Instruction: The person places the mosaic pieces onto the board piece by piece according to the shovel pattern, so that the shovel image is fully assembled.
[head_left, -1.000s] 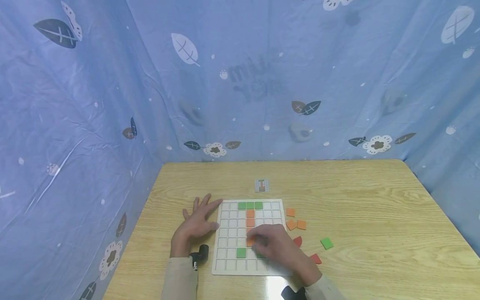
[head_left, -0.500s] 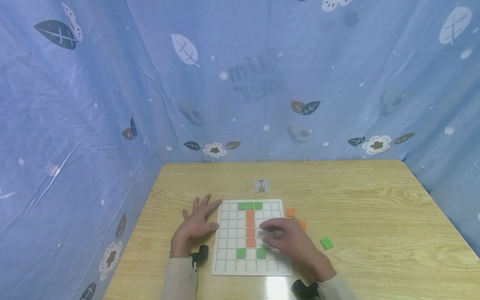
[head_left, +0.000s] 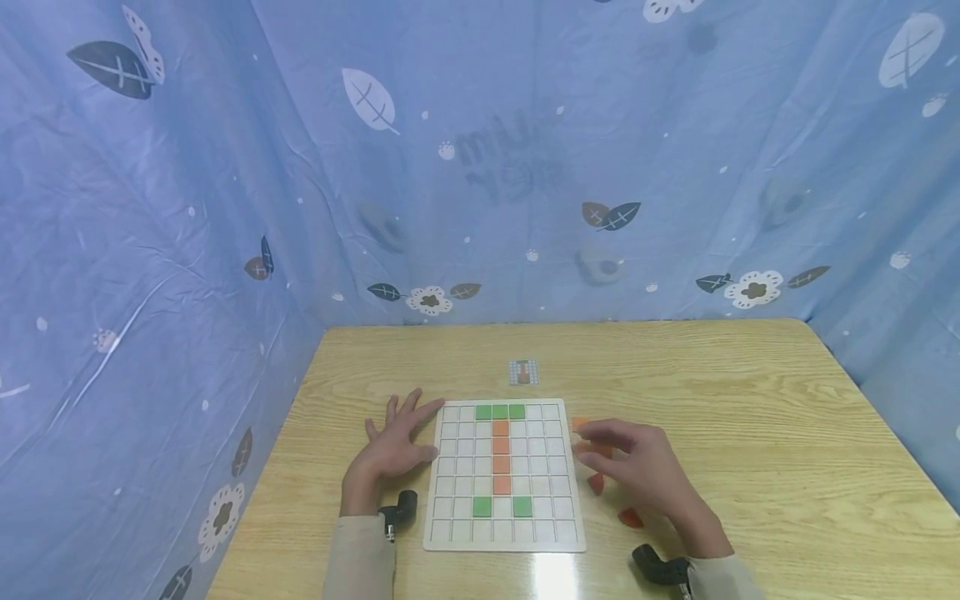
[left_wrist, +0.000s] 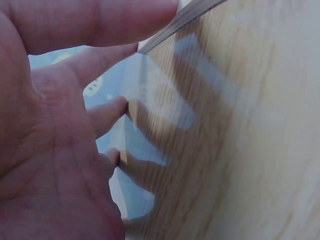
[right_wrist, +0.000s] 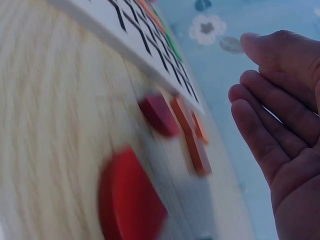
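A white gridded board [head_left: 540, 530] lies on the table, with several green and orange square tiles set in its cells. An orange tile column [head_left: 501, 464] runs down the middle, below a green row [head_left: 500, 412]. My left hand [head_left: 392, 446] rests at the board's left side, fingers spread, thumb and index finger touching its edge. Right of the board, my right hand [head_left: 641, 462] hovers above loose orange tiles [right_wrist: 197, 152], thumb and fingers apart, holding nothing. It partly covers those tiles in the head view. Two red rounded-edge pieces [head_left: 631, 518] lie nearby.
A small pattern card [head_left: 523, 372] lies beyond the board on the wooden table [head_left: 750, 400]. Blue printed curtains [head_left: 480, 233] stand behind the table and at its sides. Both wrists wear black camera mounts [head_left: 660, 567].
My right hand has left the orange tile in the board's middle column and moved right, over the loose tiles. It now covers the loose green tile. My left hand stays put.
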